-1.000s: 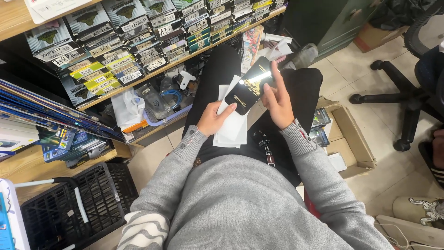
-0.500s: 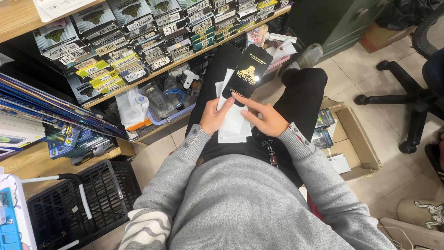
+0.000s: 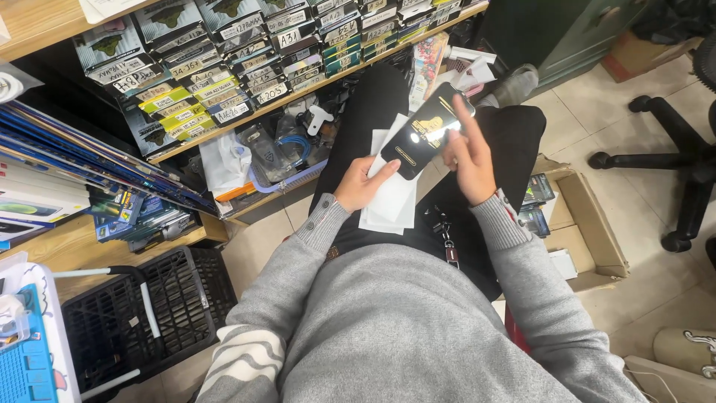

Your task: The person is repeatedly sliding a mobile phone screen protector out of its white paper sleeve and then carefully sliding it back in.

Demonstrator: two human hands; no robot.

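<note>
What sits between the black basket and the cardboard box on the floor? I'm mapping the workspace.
In the head view, the seated person's lap fills the stretch between the black basket and the cardboard box, with white sheets lying on it.

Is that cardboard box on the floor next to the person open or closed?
Open. The cardboard box beside the right leg has its flaps spread outward, and small packets lie visible inside. How full it is cannot be told.
</note>
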